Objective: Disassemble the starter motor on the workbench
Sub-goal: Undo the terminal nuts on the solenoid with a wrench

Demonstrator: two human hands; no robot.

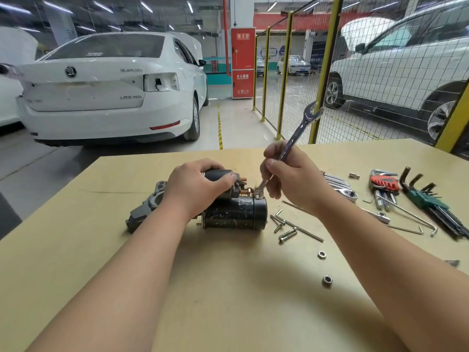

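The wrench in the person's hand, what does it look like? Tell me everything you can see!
The wrench is a long, shiny silver metal bar, tilted up and to the right. Its top end is an open fork in the air. Its lower end sits at a copper-coloured terminal on top of the starter motor. The right hand holds its shaft around the middle. The writing on the shaft is too blurred to read.

The starter motor (pixel 234 214) lay on the table (pixel 228 288). The left hand (pixel 195 189) gripped its solenoid (pixel 228 182), while the right hand (pixel 289 179) held a wrench (pixel 291 146) tilted up, its lower end on a copper terminal (pixel 250 191). Loose bolts (pixel 286 235), two nuts (pixel 321 254) and hex keys (pixel 431 201) lay to the right.
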